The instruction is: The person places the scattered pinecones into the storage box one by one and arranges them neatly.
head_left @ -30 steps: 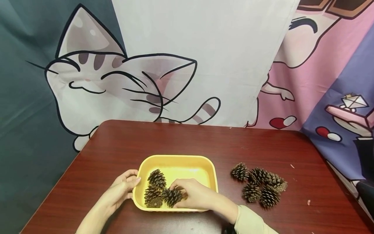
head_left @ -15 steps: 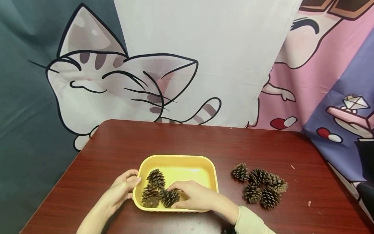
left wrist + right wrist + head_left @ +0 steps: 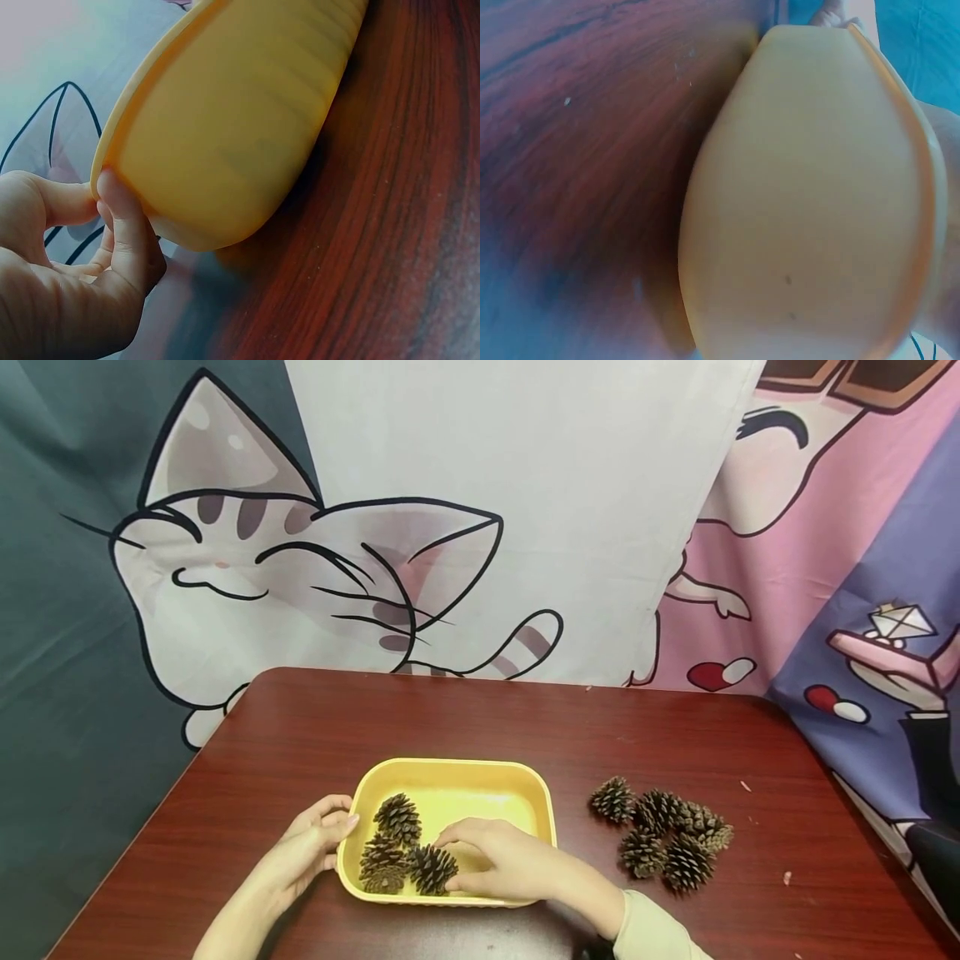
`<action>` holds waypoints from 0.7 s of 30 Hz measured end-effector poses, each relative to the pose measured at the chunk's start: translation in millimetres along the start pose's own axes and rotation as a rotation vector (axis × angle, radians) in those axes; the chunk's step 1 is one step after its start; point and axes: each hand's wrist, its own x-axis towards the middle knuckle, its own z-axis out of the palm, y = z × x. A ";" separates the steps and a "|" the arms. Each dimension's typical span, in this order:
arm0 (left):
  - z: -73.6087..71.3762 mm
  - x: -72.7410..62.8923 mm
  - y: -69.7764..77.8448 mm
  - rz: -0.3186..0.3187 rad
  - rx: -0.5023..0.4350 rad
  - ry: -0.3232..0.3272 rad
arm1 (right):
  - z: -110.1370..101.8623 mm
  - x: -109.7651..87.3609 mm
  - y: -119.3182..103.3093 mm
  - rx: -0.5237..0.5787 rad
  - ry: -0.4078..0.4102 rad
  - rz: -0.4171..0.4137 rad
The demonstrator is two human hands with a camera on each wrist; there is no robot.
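Observation:
A yellow plastic tub sits on the table in the head view. My left hand pinches its left rim; the left wrist view shows thumb and finger of this hand on either side of the tub's edge. Inside the tub's left part lie three pine cones: one at the back, one at the front left, one beside it. My right hand is inside the tub next to that last cone, fingers spread. In the right wrist view, the tub wall hides most of this hand.
Several more pine cones lie grouped on the dark red table to the right of the tub. Small pale flakes are scattered near them. Behind the table hangs a printed cloth with cartoon cats.
The pine cone at my right hand has shifted slightly left against the others, and the right fingers have loosened from it. My left hand keeps its hold on the rim.

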 end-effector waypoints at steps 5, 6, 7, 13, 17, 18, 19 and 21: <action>-0.2 -0.5 1.2 -0.003 0.007 -0.002 | -8.0 -12.5 5.3 0.049 0.097 -0.011; -0.5 -0.7 1.0 0.001 0.009 -0.006 | -9.8 -15.6 6.2 0.060 0.120 -0.013; -0.5 -0.8 1.0 -0.003 0.006 -0.003 | -11.6 -19.0 6.9 0.065 0.146 -0.015; -0.5 -0.4 -0.2 -0.006 0.008 -0.001 | -21.5 -39.9 10.0 0.028 0.294 -0.057; 0.1 0.0 -0.3 -0.007 0.010 -0.003 | -28.7 -54.8 14.6 -0.018 0.354 -0.062; 0.3 0.0 -0.3 -0.010 0.007 0.000 | -30.6 -58.8 16.0 -0.029 0.362 -0.058; 0.3 -0.1 -0.4 -0.010 0.005 -0.002 | -32.4 -62.4 17.5 -0.034 0.367 -0.056; 0.3 -0.4 -0.5 -0.004 -0.002 -0.011 | -35.9 -69.5 20.5 -0.046 0.381 -0.049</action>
